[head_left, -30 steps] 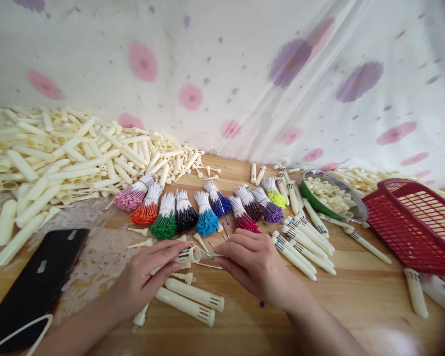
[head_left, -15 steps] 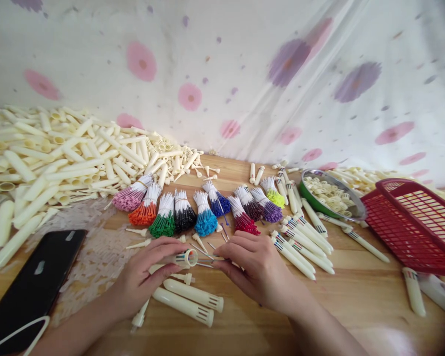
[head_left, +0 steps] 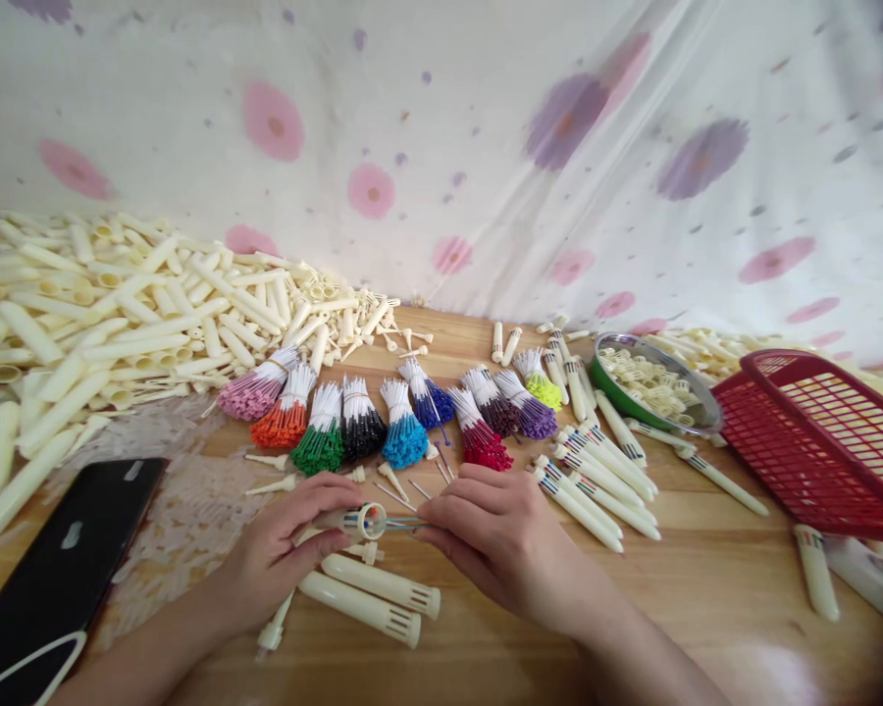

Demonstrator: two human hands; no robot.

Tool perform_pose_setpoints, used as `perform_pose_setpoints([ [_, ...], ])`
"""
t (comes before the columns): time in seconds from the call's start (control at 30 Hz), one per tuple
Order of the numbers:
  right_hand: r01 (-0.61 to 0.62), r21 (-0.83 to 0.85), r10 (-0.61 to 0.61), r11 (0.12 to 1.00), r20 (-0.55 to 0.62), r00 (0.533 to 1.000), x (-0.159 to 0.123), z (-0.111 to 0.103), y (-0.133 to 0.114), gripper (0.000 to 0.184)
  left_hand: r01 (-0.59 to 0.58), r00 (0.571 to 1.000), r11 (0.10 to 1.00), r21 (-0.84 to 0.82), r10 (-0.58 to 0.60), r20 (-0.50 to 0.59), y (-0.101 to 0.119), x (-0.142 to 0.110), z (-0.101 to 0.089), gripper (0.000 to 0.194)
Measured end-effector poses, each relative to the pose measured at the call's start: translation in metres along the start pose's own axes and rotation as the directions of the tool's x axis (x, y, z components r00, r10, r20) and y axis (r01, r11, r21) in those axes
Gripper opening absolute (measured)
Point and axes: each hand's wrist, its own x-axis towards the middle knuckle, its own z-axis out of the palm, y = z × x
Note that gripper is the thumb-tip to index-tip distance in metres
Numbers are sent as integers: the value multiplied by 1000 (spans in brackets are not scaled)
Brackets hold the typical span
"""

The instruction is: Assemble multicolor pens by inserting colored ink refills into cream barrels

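Observation:
My left hand (head_left: 294,534) is closed around a cream pen barrel (head_left: 369,521), its round open end turned to the right with coloured bits inside. Thin pen refills (head_left: 401,525) reach from that opening to the pinched fingers of my right hand (head_left: 496,534); how many is hard to tell. Just below lie two slotted cream barrels (head_left: 364,608). Behind my hands stand rubber-banded bundles of refills with coloured ends, among them light blue (head_left: 404,439), black (head_left: 364,431), green (head_left: 320,446) and red (head_left: 486,441). A few loose refills (head_left: 441,471) lie between the bundles and my hands.
Cream barrels (head_left: 118,314) are heaped at the left, beyond a black phone (head_left: 66,569) with a white cable. To the right are filled pens (head_left: 581,505), a green-sided bowl (head_left: 651,382) of small cream parts and a red basket (head_left: 816,451). A flowered sheet (head_left: 441,147) hangs behind.
The right fingers have shifted slightly left, nearer the barrel's open end, and the refills show more clearly between the hands. The whole view has shifted slightly.

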Motion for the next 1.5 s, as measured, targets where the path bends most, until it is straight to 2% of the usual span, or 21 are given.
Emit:
perform_pose_setpoints([
  [0.2, 53, -79, -55, 995, -25, 998, -1, 2, -2, 23, -65, 997, 990, 126, 58, 55, 1, -2, 2, 28],
  [0.3, 23, -83, -25, 996, -27, 999, -1, 1, -3, 22, -66, 998, 985, 159, 67, 4, 3, -2, 4, 29],
  [0.47, -49, -35, 49, 998, -11, 999, -2, -2, -3, 18, -95, 995, 981, 171, 92, 26, 5, 0, 3, 30],
  [0.67, -63, -21, 63, 998, 17, 998, -3, -5, -2, 17, -22, 1000, 991, 135, 21, 10, 4, -2, 4, 27],
  [0.8, -144, -33, 146, 989, 66, 987, -5, -12, 6, 16, 13, 999, 991, 136, -6, -51, 1, -2, 6, 25],
  [0.87, -224, -148, 249, 963, 175, 953, -5, -12, 11, 12, 38, 992, 992, 120, -23, -122, -1, -1, 7, 24],
  [0.93, -272, -317, 370, 909, 311, 875, -5, -6, 14, 8, 74, 979, 994, 84, -56, -193, -4, 0, 8, 22],
  [1.0, -262, -435, 450, 861, 413, 792, -3, 8, 14, 8, 95, 971, 994, 56, -81, -224, -6, 1, 9, 21],
  [1.07, -236, -482, 470, 844, 451, 759, -1, 23, 14, 10, 93, 972, 995, 42, -81, -219, -8, 1, 9, 21],
  [1.17, -268, -506, 504, 820, 417, 756, 4, 35, 17, 18, 91, 976, 995, 36, -82, -204, -8, 1, 9, 21],
  [1.23, -340, -482, 542, 808, 380, 749, 6, 29, 23, 19, 93, 973, 995, 40, -82, -215, -7, 1, 8, 21],
  [1.3, -447, -452, 607, 772, 316, 729, 6, 14, 34, 17, 91, 971, 995, 45, -79, -225, -6, 1, 7, 22],
  [1.4, -619, -496, 749, 608, 100, 655, 1, -9, 55, 17, 86, 972, 996, 35, -76, -223, -8, 1, 6, 23],
  [1.5, -636, -568, 806, 523, 86, 586, -4, -16, 71, 15, 84, 974, 996, 29, -75, -215, -11, -1, 6, 23],
])
